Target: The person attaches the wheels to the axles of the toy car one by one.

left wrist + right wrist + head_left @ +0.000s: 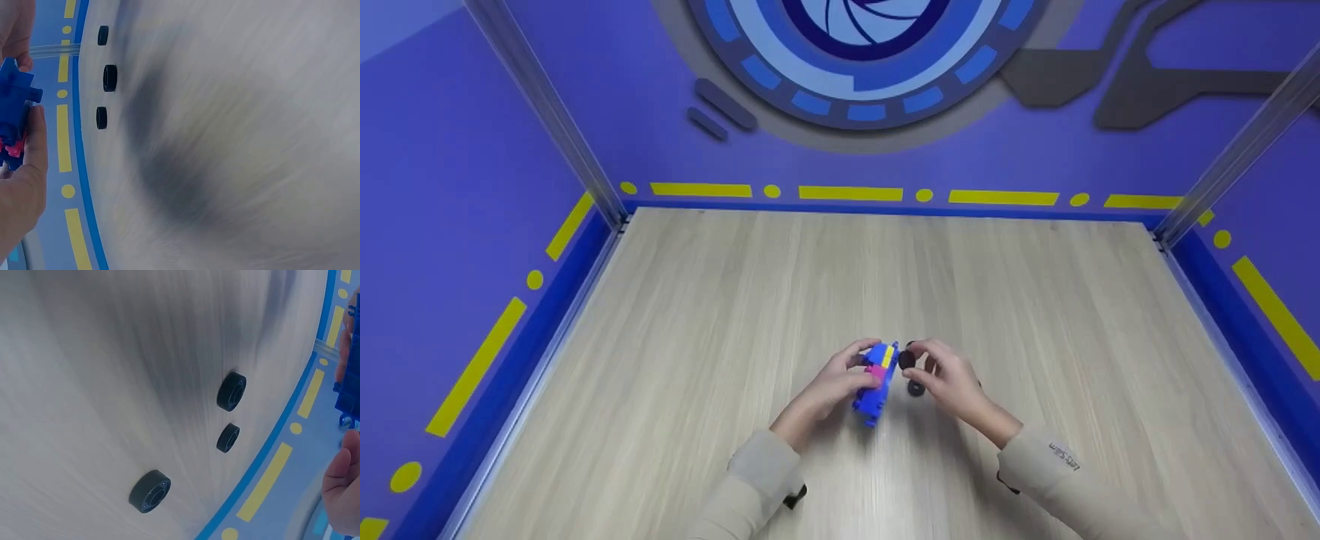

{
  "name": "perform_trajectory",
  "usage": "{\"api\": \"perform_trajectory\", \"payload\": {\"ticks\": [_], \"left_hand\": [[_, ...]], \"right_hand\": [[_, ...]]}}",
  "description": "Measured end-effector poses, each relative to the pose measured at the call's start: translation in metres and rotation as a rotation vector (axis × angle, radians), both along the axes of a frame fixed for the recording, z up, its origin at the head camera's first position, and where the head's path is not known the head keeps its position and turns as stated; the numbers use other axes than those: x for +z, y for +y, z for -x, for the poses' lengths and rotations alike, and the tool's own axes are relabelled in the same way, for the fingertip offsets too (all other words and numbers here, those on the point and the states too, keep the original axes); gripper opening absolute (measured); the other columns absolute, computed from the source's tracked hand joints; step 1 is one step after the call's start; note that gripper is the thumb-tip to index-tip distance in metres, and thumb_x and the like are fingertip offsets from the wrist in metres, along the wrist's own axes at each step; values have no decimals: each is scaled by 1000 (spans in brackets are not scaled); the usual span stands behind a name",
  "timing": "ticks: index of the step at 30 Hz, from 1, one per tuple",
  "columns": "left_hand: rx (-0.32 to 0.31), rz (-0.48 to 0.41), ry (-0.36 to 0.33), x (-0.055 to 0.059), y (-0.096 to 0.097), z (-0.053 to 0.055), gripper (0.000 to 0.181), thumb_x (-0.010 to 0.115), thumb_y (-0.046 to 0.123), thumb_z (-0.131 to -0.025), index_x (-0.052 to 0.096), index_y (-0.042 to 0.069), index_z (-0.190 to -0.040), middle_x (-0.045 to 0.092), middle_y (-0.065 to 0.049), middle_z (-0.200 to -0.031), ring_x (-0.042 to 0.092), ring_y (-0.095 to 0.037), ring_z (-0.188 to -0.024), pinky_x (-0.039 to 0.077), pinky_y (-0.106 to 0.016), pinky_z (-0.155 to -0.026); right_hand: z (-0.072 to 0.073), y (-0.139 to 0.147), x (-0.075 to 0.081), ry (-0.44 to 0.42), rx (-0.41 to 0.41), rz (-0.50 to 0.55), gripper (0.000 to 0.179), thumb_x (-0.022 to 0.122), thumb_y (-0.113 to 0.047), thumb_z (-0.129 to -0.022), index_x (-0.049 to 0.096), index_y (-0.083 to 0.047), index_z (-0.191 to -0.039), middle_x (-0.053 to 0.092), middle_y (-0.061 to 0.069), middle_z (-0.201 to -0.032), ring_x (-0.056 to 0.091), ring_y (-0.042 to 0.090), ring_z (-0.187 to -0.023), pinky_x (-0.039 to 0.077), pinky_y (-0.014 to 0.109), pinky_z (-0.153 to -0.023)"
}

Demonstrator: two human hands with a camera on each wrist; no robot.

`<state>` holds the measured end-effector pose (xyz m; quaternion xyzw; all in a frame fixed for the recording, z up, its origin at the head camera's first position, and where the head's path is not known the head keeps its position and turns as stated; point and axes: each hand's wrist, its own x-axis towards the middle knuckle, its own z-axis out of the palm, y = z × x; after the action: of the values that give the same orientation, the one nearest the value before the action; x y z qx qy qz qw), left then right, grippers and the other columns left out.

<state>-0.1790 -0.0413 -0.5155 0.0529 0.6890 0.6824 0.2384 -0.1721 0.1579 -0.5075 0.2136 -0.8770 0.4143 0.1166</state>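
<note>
My left hand grips a blue toy vehicle with pink and yellow parts, holding it tilted above the table. Its studded blue side shows at the edge of the right wrist view, where the toy body is partly cut off. Between thumb and fingers, my right hand pinches a black toy wheel, close beside the toy's right side. Below that hand, a loose black wheel lies on the table. The right wrist view shows three loose wheels, among them a larger one and a small one.
The wood-grain tabletop is bounded by blue-purple panels with yellow markings at the back and sides. Metal corner posts stand at the back. Both forearms wear light sleeves.
</note>
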Motion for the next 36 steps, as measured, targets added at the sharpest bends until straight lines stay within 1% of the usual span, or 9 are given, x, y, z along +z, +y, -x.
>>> {"api": "perform_trajectory", "payload": {"ticks": [5, 9, 12, 16, 23, 26, 30, 32, 36], "left_hand": [[-20, -5, 5, 0, 1, -1, 61, 62, 16, -75, 40, 18, -131, 43, -18, -127, 51, -27, -104, 46, -41, -83], [-39, -12, 7, 1, 0, -2, 61, 62, 17, -75, 40, 19, -132, 43, -17, -126, 51, -25, -103, 46, -39, -83], [-42, -4, 9, 2, 0, -3, 60, 62, 19, -76, 40, 20, -132, 44, -15, -127, 51, -24, -104, 45, -39, -85], [-39, -7, 12, 3, 0, -4, 60, 63, 21, -77, 40, 20, -132, 43, -15, -128, 50, -25, -105, 45, -40, -86], [-42, -18, 25, 2, 2, -4, 61, 62, 17, -78, 38, 15, -133, 44, -16, -125, 51, -24, -103, 46, -39, -84], [-43, -20, 21, 7, 2, -6, 60, 61, 16, -79, 37, 12, -134, 44, -17, -125, 51, -24, -102, 46, -39, -84], [-42, -21, 22, 19, 2, -12, 59, 60, 13, -79, 37, 9, -134, 43, -19, -125, 51, -23, -101, 46, -38, -84], [-38, -25, 28, 22, 2, -13, 59, 60, 12, -80, 37, 7, -133, 44, -19, -124, 51, -23, -100, 46, -38, -84], [-29, -31, 31, 16, 3, -11, 59, 61, 15, -80, 37, 8, -134, 44, -18, -124, 52, -22, -99, 47, -35, -82]], "right_hand": [[-1, -2, -2, 145, 26, -44, 26, 71, -10, -71, 60, -8, -94, 59, 1, -84, 51, 9, -63, 42, 20, -53], [-2, -2, -3, 212, 45, -80, 26, 71, -11, -71, 59, -8, -94, 60, 2, -84, 53, 14, -65, 43, 21, -54], [-2, -2, -3, 235, 57, -91, 27, 71, -10, -71, 59, -8, -94, 60, 2, -85, 54, 14, -66, 45, 22, -55], [-2, -2, -2, 261, 61, -98, 27, 72, -11, -71, 59, -8, -94, 60, 1, -85, 53, 9, -68, 46, 25, -55], [-1, -1, -5, 315, 73, -89, 28, 73, -10, -69, 60, -7, -94, 60, 1, -84, 53, 10, -66, 45, 20, -55], [-1, -1, -6, 324, 81, -74, 29, 73, -9, -68, 60, -6, -94, 60, 1, -83, 53, 12, -64, 44, 19, -53], [-2, -1, -7, 327, 86, -72, 28, 73, -9, -69, 60, -6, -93, 59, 1, -82, 52, 12, -62, 43, 19, -52], [-2, -1, -6, 332, 86, -71, 28, 72, -9, -69, 59, -6, -93, 59, 1, -83, 52, 13, -62, 43, 18, -52], [-2, -3, -5, 363, 77, -64, 28, 73, -7, -68, 59, -5, -92, 59, 1, -82, 51, 12, -60, 41, 17, -51]]}}
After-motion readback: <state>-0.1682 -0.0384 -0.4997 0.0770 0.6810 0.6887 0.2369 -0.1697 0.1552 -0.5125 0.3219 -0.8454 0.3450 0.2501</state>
